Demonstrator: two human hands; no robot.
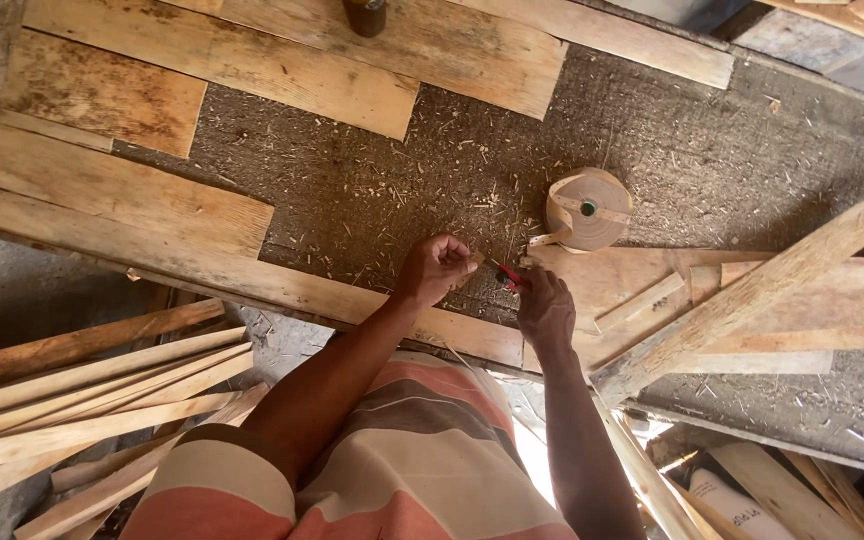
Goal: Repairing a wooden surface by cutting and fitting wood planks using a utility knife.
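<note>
Your left grip (435, 268) is curled tight into a fist over the desk (372, 190), and your right grip (544, 305) pinches a small red tool (508, 274) lying between them. Just beyond the right grip sits the tape roll (589, 208), wood strips (742, 300) alongside.

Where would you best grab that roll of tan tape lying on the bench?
Probably by its outer rim. The roll of tan tape lies flat with its open core facing up, so coming from above and pinching across the rim suits it. Approach from its far side; the right hand is close on the near side.
</note>
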